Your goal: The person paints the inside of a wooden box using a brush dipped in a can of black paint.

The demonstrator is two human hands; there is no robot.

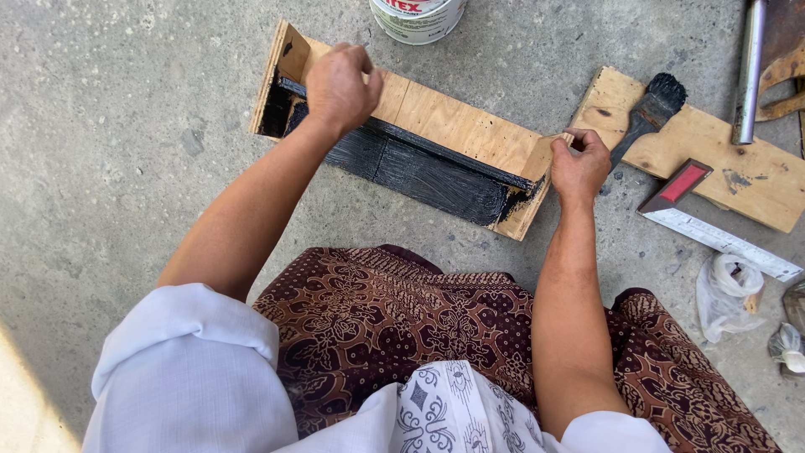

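From up here I see a long plywood shelf piece with raised end boards (436,117), lying on the grey concrete floor (126,126) just ahead of my knees, running from upper left down to the right; its upper strip is bare pale wood, while the lower face and inner ledge are coated in wet-looking glossy black paint with visible brush streaks. My left hand (340,84) is curled over the top edge near the left end board, fingers closed on the wood, and my right hand (579,164) pinches the upper corner of the right end board, also gripping the wood. Just beyond the shelf sits a white round paint tin (418,17), cut off by the frame edge. To the right, a second bare plywood board (713,159) lies flat, with a black-bristled paintbrush (650,113) resting across its near-left corner, close to my right hand. A metal try square with a red-and-black handle (713,218) lies against that board's lower edge, and a grey metal pipe (748,71) crosses its top. Crumpled clear plastic bags (729,294) sit at the far right. Nothing stands between my hands and the shelf
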